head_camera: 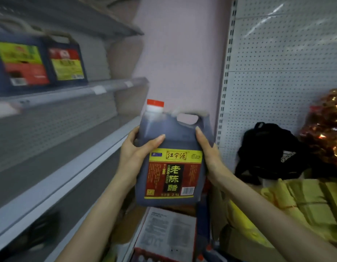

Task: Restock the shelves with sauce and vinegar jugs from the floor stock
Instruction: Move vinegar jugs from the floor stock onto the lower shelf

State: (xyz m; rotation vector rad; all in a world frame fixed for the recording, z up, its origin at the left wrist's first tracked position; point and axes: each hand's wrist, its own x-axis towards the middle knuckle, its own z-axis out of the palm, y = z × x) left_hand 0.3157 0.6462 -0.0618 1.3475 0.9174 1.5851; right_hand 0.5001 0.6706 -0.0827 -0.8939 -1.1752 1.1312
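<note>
A grocery shop aisle. Grey metal shelves (pixel 69 94) with clear price-tag strips along their front edges run down the left; two labelled jugs (pixel 66 65) stand on one. Perforated back panels (pixel 277 91) on slotted uprights fill the right side. A vinegar jug (pixel 173 167) in the foreground carries a printed label with barcode (marked 2.5L). A printed stock carton (pixel 164 231) sits low down beneath it, stacked yellow packs (pixel 305 205) to its right.
</note>
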